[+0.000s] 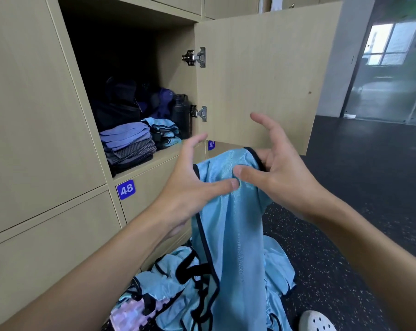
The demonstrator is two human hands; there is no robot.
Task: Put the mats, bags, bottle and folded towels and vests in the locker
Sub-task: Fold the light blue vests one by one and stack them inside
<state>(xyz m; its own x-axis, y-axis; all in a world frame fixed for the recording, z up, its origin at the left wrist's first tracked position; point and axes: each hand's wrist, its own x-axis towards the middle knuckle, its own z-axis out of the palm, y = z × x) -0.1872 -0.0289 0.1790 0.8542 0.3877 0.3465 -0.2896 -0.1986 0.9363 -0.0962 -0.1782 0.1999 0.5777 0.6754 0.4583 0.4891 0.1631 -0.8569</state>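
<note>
Left hand (pixel 190 185) was spread wide, thumb up, its straight forefinger lying across a vest (pixel 228 235). Right hand (pixel 281 168) pinched the vest's top edge, thumb in front and lower fingers behind, upper fingers splayed free. That one vest was thin, shiny, sky-blue mesh with dark binding, hanging in a long fold from between the hands.

Up and left of the hands stood the open locker (pixel 154 20), pale wood-grain board with a dark inside. At its front lay one stack of towels (pixel 128 144), soft folded layers in lilac and grey; their number could not be made out. Just right of them sat folded vests (pixel 164 132) of the same blue mesh, and right of those one dark cylindrical bottle (pixel 181 113), upright. Behind the towels was one black bag (pixel 117 108), beside something purple, too dim to tell.

Behind the right hand the flat door (pixel 261 75) stood open on two metal hinges (pixel 197 57). Two blue plates (pixel 125 189) read 48 and 47.

Below the hands a crumpled pile (pixel 168 290) of blue vests lay on the dark speckled floor (pixel 345 211). One white perforated shoe (pixel 316 322) showed below the right forearm.
</note>
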